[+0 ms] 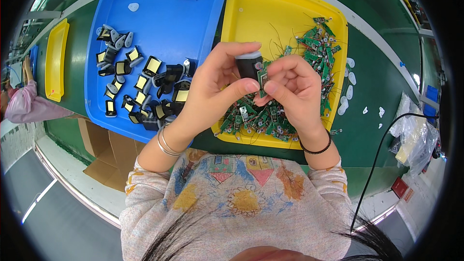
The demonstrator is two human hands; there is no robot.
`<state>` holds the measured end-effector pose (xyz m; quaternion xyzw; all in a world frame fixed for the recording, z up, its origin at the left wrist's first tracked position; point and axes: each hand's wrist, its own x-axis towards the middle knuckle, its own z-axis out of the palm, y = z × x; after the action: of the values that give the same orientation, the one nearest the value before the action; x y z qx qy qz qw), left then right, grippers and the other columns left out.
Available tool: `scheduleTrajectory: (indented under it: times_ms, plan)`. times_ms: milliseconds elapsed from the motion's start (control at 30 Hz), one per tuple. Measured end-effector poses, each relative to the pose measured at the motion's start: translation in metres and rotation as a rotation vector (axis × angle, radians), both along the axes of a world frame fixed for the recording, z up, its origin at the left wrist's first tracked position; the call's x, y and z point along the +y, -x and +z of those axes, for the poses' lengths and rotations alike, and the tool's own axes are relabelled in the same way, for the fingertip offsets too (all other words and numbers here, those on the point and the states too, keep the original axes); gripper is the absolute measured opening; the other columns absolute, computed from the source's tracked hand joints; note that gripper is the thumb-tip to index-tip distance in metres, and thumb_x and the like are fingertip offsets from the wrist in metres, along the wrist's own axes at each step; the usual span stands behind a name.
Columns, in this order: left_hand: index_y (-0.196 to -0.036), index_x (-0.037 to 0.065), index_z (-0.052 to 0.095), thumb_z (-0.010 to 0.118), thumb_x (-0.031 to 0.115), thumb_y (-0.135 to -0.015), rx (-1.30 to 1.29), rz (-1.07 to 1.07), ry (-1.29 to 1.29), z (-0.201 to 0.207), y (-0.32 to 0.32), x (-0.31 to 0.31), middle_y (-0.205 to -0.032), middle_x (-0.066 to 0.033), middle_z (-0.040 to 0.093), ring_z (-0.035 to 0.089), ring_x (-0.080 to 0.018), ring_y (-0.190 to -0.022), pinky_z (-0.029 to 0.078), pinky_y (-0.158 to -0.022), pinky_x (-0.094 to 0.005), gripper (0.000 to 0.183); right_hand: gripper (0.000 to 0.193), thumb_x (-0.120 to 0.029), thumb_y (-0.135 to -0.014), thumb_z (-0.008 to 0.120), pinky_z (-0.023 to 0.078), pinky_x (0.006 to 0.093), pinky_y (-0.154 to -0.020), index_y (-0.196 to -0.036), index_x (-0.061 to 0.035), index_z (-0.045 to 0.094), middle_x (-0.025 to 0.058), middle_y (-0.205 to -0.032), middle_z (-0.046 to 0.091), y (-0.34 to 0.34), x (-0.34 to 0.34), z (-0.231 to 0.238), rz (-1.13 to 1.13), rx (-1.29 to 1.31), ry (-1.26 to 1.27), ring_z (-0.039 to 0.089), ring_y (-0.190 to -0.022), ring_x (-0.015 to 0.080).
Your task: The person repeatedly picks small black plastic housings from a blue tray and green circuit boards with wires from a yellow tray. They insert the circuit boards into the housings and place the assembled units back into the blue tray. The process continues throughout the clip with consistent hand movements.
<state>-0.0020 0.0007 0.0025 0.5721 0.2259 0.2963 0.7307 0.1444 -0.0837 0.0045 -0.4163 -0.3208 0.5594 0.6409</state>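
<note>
Between thumb and fingers, my left hand [215, 84] grips a black plastic housing [248, 66] with a grey end on top. My right hand [295, 84] pinches a small green circuit board [262, 77] against the housing's right side; whether it is seated there I cannot tell. Both hands are over the yellow tray [241, 7], which holds a heap of green circuit boards [270, 121] with thin wires. To the left, the blue tray [159, 17] holds several black housings [152, 65] with pale yellow pads and grey ends.
White oval pieces [350, 92] lie on the green table right of the yellow tray. A black cable [374, 159] runs past clear plastic bags [418, 135]. Below the blue tray stands a cardboard box [111, 154]. At far left are another yellow tray [57, 60] and a person's pink sleeve [36, 104].
</note>
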Motion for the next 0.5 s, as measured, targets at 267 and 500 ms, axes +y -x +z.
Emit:
scheduleTrajectory:
  times_ms: [267,500]
  plan:
    - [-0.118,-0.001,0.049,0.067,0.007,-0.074,0.21,-0.007,-0.378,0.0,0.006,0.003,-0.103,-0.0137,0.06,0.058,-0.0131,-0.082,0.047,-0.071,-0.0231,0.049,0.012,-0.001,-0.08,0.06,0.052,0.023,-0.059,-0.089,0.0042,0.054,0.0083,-0.081,0.061,-0.005,0.001,0.001,0.073,0.005,0.072,0.061,-0.066,0.0127]
    - [-0.116,-0.002,0.051,0.07,0.011,-0.071,0.209,0.022,-0.544,-0.001,0.004,0.004,-0.102,-0.0151,0.062,0.059,-0.0134,-0.081,0.048,-0.069,-0.0236,0.051,0.011,-0.005,-0.081,0.06,0.05,0.0217,-0.058,-0.084,0.0047,0.057,0.0072,-0.074,0.061,-0.008,-0.001,0.0,0.119,0.04,0.119,0.06,-0.062,0.0114]
